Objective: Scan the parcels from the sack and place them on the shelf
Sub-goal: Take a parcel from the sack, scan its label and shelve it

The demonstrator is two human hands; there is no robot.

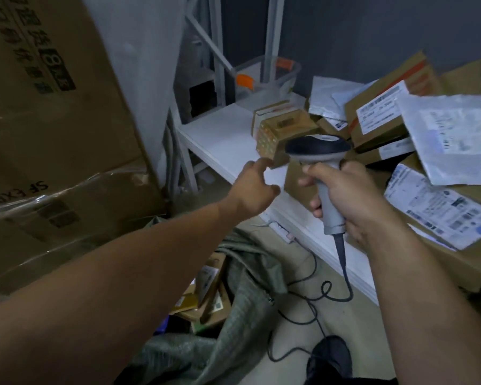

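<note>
Our left hand [250, 187], loose-fingered and holding nothing, hovers by the small cardboard parcel [283, 129] at the front edge of the white shelf [220, 137], bare board leftward; our right hand [353, 195] grips the barcode scanner [320, 148] above the sack [247, 290].

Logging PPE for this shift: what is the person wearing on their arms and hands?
Nothing that shows. The left hand and right hand are bare, without gloves, and no ring, watch or wristband is visible. Both forearms are uncovered up to the frame edge; no sleeve comes into view.
</note>
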